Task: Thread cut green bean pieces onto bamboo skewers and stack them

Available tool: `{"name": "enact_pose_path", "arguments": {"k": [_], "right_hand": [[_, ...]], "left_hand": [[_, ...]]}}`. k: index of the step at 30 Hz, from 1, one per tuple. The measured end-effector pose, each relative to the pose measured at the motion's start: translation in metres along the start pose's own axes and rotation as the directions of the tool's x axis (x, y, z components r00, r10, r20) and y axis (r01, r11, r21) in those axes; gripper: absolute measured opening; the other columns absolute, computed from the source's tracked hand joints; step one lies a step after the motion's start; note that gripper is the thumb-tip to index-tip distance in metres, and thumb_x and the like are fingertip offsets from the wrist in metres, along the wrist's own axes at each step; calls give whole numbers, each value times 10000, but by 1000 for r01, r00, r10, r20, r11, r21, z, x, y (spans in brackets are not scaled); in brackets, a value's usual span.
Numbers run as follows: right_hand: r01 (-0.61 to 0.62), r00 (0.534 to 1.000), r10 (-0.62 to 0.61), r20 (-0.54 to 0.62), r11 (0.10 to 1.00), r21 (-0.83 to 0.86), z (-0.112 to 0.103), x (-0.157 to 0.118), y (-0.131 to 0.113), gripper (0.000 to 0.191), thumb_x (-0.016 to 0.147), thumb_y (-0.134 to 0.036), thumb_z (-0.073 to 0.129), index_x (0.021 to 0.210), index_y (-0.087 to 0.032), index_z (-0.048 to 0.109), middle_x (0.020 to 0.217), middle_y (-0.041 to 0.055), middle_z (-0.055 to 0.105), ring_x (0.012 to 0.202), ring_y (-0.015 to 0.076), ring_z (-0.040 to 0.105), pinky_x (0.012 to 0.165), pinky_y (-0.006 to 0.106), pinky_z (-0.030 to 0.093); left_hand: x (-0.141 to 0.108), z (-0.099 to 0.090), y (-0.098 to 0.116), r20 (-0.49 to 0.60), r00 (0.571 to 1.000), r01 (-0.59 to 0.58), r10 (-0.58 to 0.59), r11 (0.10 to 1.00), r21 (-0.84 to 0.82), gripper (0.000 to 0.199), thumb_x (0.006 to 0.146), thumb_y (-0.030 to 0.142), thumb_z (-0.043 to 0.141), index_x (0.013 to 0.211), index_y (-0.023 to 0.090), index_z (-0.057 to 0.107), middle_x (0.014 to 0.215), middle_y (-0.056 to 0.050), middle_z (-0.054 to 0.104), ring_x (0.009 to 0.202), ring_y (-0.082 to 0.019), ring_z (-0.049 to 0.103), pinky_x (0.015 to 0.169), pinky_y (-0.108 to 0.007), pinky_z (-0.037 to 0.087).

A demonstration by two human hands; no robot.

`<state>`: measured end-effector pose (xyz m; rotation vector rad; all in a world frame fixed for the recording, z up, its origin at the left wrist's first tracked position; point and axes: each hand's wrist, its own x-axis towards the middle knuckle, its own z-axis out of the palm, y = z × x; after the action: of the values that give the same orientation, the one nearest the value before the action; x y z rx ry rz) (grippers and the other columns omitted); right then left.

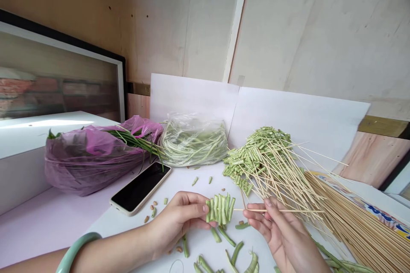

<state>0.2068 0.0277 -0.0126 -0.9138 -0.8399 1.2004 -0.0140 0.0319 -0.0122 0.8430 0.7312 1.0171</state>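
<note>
In the middle of the head view, several short cut green bean pieces point(221, 208) sit side by side on a thin wooden skewer point(288, 210). My left hand point(187, 213) is closed on the leftmost pieces, pinching them between thumb and fingers. With thumb and fingertips, my right hand point(278, 226) grips the bare part of the skewer, which points off to the right. Loose bean pieces point(237, 252) lie on the white table beneath and between my hands. A pale green bangle point(78, 249) circles my left wrist.
Behind my right hand is a pile of filled bean skewers point(256, 153). Bare skewers point(361, 217) lie in a bundle at right. A phone point(141, 187), a clear bag of long beans point(194, 143) and a purple bag of greens point(92, 160) are at left and back.
</note>
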Motion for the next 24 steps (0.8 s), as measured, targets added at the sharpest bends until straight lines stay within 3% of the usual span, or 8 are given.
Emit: {"name": "enact_pose_path", "arguments": {"k": [5, 12, 19, 24], "right_hand": [[-136, 991, 136, 0, 991, 23, 6, -4, -3, 351, 527, -362, 875, 655, -170, 611, 694, 74, 738, 698, 267, 727, 644, 380, 614], [-172, 983, 173, 67, 985, -25, 3, -4, -9, 356, 557, -385, 862, 626, -155, 600, 688, 84, 726, 675, 245, 724, 566, 306, 597], [-37, 999, 36, -19, 997, -72, -5, 9, -19, 384, 520, -387, 875, 693, -153, 623, 672, 76, 718, 580, 197, 687, 531, 278, 589], [128, 988, -143, -59, 970, -206, -9, 17, -32, 393, 498, -404, 868, 716, -199, 613, 614, 46, 695, 544, 193, 661, 505, 278, 581]], "left_hand": [[-6, 6, 3, 113, 994, -23, 10, 993, 112, 242, 635, 300, 823, 762, 106, 752, 779, -105, 729, 764, -181, 671, 756, -250, 496], [-3, 4, 1, 50, 994, -97, 93, 992, 76, 181, 661, 263, 807, 715, 107, 732, 729, -90, 720, 704, -152, 645, 751, -245, 500], [-1, 3, 6, -60, 992, -107, 108, 994, 21, 221, 610, 257, 835, 653, 110, 675, 655, -71, 693, 633, -136, 641, 672, -217, 501], [1, 0, 8, -91, 985, -146, 149, 988, 39, 209, 633, 252, 816, 658, 107, 668, 636, -53, 667, 609, -125, 623, 662, -219, 503]]}}
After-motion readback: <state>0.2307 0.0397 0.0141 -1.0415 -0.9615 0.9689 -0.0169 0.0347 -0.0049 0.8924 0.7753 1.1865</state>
